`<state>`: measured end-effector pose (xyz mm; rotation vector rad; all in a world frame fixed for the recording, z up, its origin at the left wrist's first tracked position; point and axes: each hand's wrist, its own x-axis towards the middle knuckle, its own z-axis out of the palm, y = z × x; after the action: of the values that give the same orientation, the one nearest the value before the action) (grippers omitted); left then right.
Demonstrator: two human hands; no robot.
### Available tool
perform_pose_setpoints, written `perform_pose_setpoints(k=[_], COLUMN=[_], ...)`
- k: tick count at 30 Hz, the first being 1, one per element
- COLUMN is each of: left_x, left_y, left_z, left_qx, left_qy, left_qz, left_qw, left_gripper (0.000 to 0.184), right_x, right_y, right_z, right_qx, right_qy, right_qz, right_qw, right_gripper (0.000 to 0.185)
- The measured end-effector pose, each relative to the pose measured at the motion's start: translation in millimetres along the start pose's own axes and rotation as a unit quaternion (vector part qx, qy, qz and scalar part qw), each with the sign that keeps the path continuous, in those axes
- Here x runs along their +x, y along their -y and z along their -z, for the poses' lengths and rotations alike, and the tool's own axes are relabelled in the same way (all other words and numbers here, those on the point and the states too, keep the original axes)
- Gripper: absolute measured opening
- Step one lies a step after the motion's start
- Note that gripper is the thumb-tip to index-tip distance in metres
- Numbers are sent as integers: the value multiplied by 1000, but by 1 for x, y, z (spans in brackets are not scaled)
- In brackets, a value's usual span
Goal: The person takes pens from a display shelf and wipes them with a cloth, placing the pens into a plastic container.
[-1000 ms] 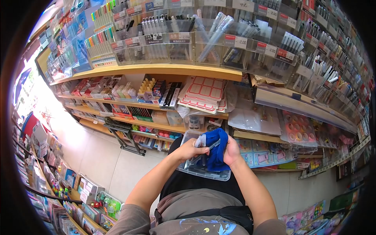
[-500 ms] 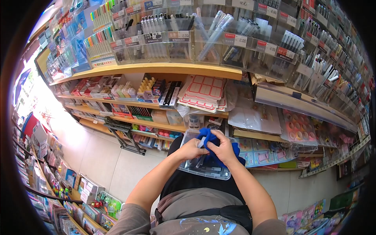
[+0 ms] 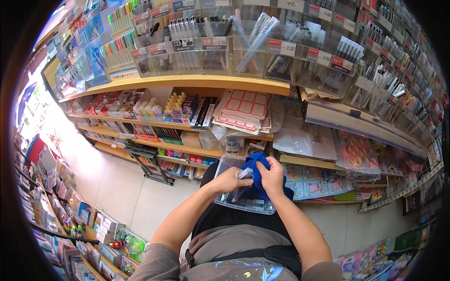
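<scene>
My left hand (image 3: 228,181) is closed around several clear pens (image 3: 244,174) above a clear plastic box (image 3: 224,165), which rests on my lap. Bunched in my right hand (image 3: 272,177) is a blue cloth (image 3: 257,160), pinched between thumb and fingers, with its loose part hanging over the right side of the box. The cloth touches or nearly touches the pens. More dark and clear items lie inside the box, partly hidden by my hands and the cloth.
A wooden shelf edge (image 3: 187,84) crosses in front, with pen holders (image 3: 215,49) above it. Behind the box are red-bordered label sheets (image 3: 246,105). A black folded stand (image 3: 150,161) leans by the lower shelves. Packed goods (image 3: 105,234) stand at lower left.
My right hand first moved from the cloth's right side up against my left hand, then slightly right, away from it. The cloth's loose part now hangs further right. My left hand keeps the pens.
</scene>
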<state>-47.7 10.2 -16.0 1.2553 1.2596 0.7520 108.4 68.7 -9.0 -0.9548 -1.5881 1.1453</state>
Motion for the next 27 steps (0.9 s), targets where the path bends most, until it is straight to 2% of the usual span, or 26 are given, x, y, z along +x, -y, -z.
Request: perform_pose_setpoints(k=[1,4,5,9,12,14,17,19,22,25,27], left_x=[0,-4,-5,-1,-1,4,5,2,2,3,1], left_y=[-1,-9,-13,-9,-12,-5,-2,-10,-15,-14,-16], left_z=[0,-2,-3,0,0,0,-3,-6,-9,-11,-11], left_qx=[-13,-47,-56,-115,-147,-140,-53,3,5,28,-9], left_qy=[3,-11,-31,-98,-123,-112,-96,-94,-93,-107,-141], left_qz=[-2,-4,-3,-34,-48,-40,-28,17,-7,14,-1], left_qw=[1000,999,998,988,980,983,994,995,996,994,990], left_gripper=[21,22,23,23,22,23,21,19,17,17,19], right_x=[2,11,13,15,8,3,0,-1,-2,3,5], right_y=[-6,-17,-19,-19,-8,-8,-3,-6,-3,-9,-10], right_z=[2,1,3,-2,0,-2,-1,-1,-1,1,1], right_qx=[-30,221,227,351,391,310,268,267,288,325,346], right_qy=[-8,-94,-76,-82,43,167,227,216,183,113,80], right_qz=[2,-67,-65,-142,-190,-221,-190,-169,-146,-129,-124], right_qw=[1000,969,969,922,900,909,917,924,928,930,926], right_gripper=[5,15,24,34,31,18,18,20,20,19,18])
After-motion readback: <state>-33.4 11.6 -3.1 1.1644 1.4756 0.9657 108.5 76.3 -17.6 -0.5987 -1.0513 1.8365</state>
